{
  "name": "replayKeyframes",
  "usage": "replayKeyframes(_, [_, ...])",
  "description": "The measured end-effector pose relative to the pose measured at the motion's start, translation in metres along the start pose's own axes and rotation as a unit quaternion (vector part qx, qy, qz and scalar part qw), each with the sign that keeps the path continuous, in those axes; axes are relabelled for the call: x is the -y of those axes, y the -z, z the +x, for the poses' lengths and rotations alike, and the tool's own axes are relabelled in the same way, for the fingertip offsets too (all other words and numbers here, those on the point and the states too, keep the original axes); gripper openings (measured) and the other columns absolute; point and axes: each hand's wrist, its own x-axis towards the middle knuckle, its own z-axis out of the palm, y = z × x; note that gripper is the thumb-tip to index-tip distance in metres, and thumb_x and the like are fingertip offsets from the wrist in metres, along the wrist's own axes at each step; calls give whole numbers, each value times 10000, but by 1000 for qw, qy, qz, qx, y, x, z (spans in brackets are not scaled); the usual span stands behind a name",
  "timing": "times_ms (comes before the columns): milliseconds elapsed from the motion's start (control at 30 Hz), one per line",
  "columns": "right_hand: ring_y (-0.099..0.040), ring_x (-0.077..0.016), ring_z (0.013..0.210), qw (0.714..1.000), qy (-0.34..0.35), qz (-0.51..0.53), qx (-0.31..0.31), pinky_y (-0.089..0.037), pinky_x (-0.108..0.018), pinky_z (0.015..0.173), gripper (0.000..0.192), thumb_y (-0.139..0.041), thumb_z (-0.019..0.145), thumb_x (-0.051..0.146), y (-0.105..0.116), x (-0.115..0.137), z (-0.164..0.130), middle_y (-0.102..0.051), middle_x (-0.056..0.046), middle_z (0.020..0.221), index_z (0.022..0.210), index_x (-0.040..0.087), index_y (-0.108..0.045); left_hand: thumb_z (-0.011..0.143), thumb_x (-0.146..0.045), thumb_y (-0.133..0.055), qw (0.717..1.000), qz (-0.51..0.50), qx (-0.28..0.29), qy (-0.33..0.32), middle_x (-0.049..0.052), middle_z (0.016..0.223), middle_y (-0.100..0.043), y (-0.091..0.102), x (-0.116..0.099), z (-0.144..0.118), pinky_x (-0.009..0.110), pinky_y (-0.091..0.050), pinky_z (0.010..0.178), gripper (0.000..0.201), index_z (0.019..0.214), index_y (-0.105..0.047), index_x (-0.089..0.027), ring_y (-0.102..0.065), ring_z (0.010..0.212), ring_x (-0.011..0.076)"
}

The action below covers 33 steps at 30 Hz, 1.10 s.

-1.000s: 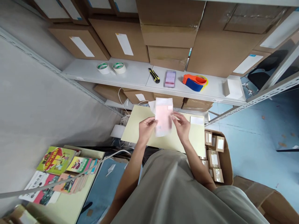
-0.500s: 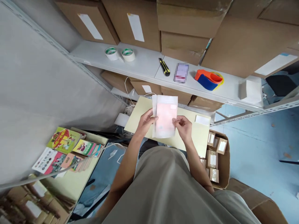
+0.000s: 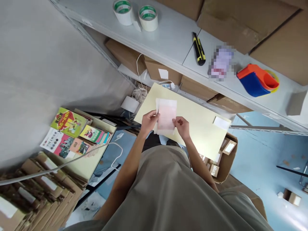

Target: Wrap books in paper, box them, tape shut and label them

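A flat pink item in a whitish, translucent sleeve (image 3: pixel 166 116) is held over the pale yellow table (image 3: pixel 192 131). My left hand (image 3: pixel 149 122) grips its left edge, thumb on the front face. On the opposite side, my right hand (image 3: pixel 182 126) pinches the lower right edge between thumb and fingers. The sleeve sticks out past the pink area along the left and at the top. What exactly the pink item is cannot be made out. A white paper slip (image 3: pixel 221 122) lies on the table's right end.
The shelf (image 3: pixel 168 41) ahead carries tape rolls (image 3: pixel 148 22), a utility knife (image 3: pixel 199 49), a blurred phone-like item (image 3: pixel 221 62) and a tape dispenser (image 3: pixel 258 80). Books (image 3: pixel 69 120) and flattened cardboard (image 3: pixel 48 192) are at left. A carton (image 3: pixel 232 160) of small boxes stands right.
My view has tilted and shifted, so the shelf looks closer and higher. The sleeved pink item now faces me from a different angle, its pink paler. Both hands keep their hold.
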Motion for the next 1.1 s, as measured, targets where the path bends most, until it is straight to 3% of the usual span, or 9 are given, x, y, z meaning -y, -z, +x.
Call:
replayKeyframes(133, [-741,-216,825,998,-55,-25,10,-675,-348,702,562,-831,811,789,-47,-32,30,-794,-47,905,939,248,-751,896,-376,-775,996,71,4,49,63,1092,-898,35,40,39,339,-663,870,289,1085,-915,-209,-836,985,282])
replayKeyframes(300, [-783,-249,908,993,-87,-68,-30,-703,-375,721,517,-769,857,730,-98,-64,73,-834,-96,1027,1013,237,-765,826,-174,-686,979,155,44,126,89,1194,-892,61,73,106,328,-651,832,523,1305,-897,-178,-835,943,275])
replayKeyframes(400, [-798,-252,938,988,-98,-108,-56,-719,-384,752,415,-745,931,614,-121,-75,104,-851,-124,1122,1059,221,-787,844,-150,-680,966,208,64,138,117,1230,-886,69,85,150,330,-644,862,559,1368,-874,-160,-834,975,285])
replayKeyframes(533, [-813,-238,958,976,-115,-167,-84,-728,-403,872,281,-676,1012,403,-146,-81,145,-862,-131,1190,1137,198,-821,878,-149,-709,954,254,63,145,113,1230,-891,71,99,201,347,-634,1007,408,1236,-901,-193,-831,1112,302])
replayKeyframes(667, [-832,-250,1045,963,-132,-203,-119,-693,-432,1032,293,-612,1017,229,-160,-80,174,-855,-168,1294,1206,165,-828,875,-116,-707,953,256,60,152,121,1178,-895,67,113,235,365,-622,1090,343,1156,-894,-174,-833,1141,292])
replayKeyframes(867, [-857,-276,1127,957,-136,-227,-117,-678,-430,1075,239,-657,1028,242,-162,-71,169,-855,-170,1331,1190,188,-823,861,-55,-665,961,209,70,169,128,1223,-889,67,122,241,335,-649,1062,440,1246,-852,-155,-850,1090,252])
replayKeyframes(967, [-861,-274,1114,962,-118,-223,-103,-683,-426,1069,220,-674,1035,291,-160,-63,148,-852,-168,1334,1180,200,-814,880,-79,-661,968,177,62,164,133,1245,-883,72,119,222,338,-658,1065,433,1270,-832,-159,-850,1084,240])
replayKeyframes(1100, [-854,-273,1105,974,-91,-194,-76,-693,-433,1048,251,-690,1027,385,-154,-51,117,-849,-176,1333,1166,206,-799,851,-139,-689,986,85,21,140,103,1095,-885,82,110,183,349,-671,1025,349,1161,-840,-193,-845,1028,235])
